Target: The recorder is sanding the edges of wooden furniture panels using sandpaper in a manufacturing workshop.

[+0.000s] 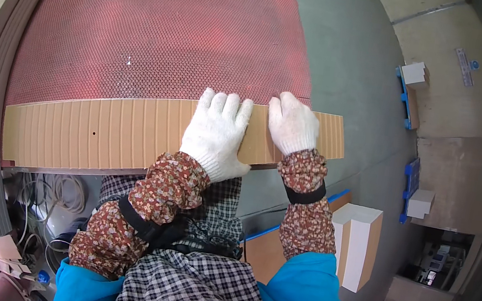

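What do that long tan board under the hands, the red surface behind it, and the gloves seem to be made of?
Grooved board: probably fibreboard or wood composite, matte tan with evenly routed grooves. Red surface: looks like perforated or mesh sheet, by its fine dotted texture; rubber or metal is unclear. Gloves on the left hand and right hand: white knitted cotton, ribbed cuffs.
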`<state>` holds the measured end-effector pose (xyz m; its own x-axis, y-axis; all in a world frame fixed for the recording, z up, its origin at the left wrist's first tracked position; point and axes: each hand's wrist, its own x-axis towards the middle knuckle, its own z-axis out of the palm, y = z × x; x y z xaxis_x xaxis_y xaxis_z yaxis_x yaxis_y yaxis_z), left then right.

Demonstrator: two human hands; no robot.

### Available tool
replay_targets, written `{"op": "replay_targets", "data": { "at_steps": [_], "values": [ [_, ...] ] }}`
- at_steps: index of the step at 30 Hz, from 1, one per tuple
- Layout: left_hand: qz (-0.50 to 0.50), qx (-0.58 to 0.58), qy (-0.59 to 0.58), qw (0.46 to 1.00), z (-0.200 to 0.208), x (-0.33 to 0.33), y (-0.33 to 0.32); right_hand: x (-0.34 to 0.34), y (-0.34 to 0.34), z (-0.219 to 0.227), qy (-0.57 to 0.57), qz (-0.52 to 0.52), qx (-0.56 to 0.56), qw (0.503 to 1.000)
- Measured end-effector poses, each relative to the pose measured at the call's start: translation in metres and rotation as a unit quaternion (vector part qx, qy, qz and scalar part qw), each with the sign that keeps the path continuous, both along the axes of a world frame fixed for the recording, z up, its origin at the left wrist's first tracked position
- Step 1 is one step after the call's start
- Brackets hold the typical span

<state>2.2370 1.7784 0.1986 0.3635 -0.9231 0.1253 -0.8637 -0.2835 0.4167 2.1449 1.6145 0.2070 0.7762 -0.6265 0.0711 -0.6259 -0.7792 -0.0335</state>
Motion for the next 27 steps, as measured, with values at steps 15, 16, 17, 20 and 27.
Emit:
{"op": "replay_targets", "data": {
  "at_steps": [15,16,17,20,27],
  "values": [
    [0.019,-0.090,-0.029,0.995,-0.009,-0.001,0.000,-0.100,0.079,0.000,-0.102,0.001,0.016,0.995],
    [0.010,-0.038,-0.016,0.999,-0.003,-0.001,0.000,-0.107,0.082,-0.003,-0.103,0.001,0.015,0.995],
    [0.002,0.015,-0.004,1.000,0.001,0.000,-0.001,-0.113,0.084,-0.006,-0.084,-0.002,0.027,0.996],
    [0.004,0.009,-0.013,1.000,0.000,-0.001,-0.001,-0.113,0.089,-0.006,-0.092,-0.003,0.041,0.995],
    [0.008,-0.004,0.002,1.000,-0.002,0.000,0.000,-0.091,0.095,0.003,-0.127,-0.016,0.050,0.991]
  ]
}}
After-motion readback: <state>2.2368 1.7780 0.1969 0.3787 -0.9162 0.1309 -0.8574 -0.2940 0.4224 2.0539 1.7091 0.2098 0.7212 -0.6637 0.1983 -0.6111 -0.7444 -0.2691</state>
